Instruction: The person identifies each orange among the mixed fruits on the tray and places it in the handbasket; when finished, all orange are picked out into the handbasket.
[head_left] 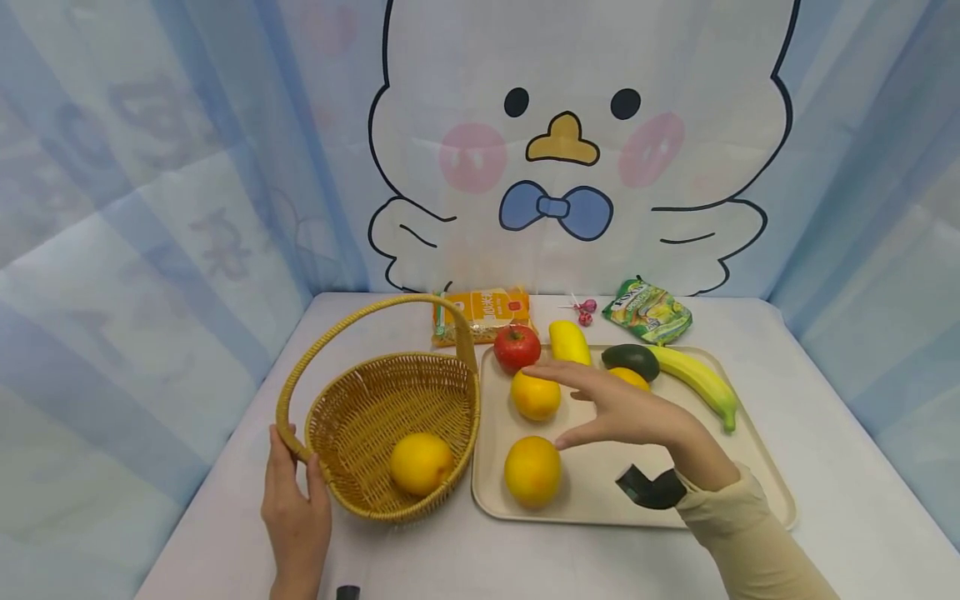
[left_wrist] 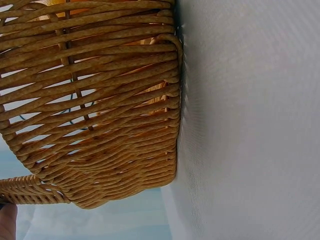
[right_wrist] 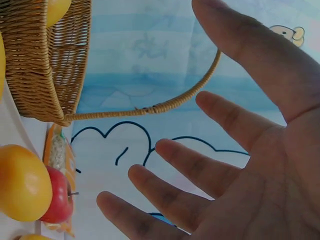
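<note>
Hovering right hand (head_left: pixel 622 408) (fingers leftward) over orange (head_left: pixel 536 395).

A woven basket (head_left: pixel 375 417) stands upright, one orange (head_left: pixel 420 463) inside; another orange (head_left: pixel 536 395) lies on the tray (head_left: pixel 750 467).

Pale blue curtain (head_left: pixel 187 208) with cartoon duck (head_left: pixel 562 142) behind white table (head_left: pixel 840 467)

tray (head_left: pixel 757 467) front-right: lying bare, open to reach
basket (head_left: pixel 390 417) handle (head_left: pixel 360 321): arching overhead, blocking
fruit: crowding tray's back
</note>
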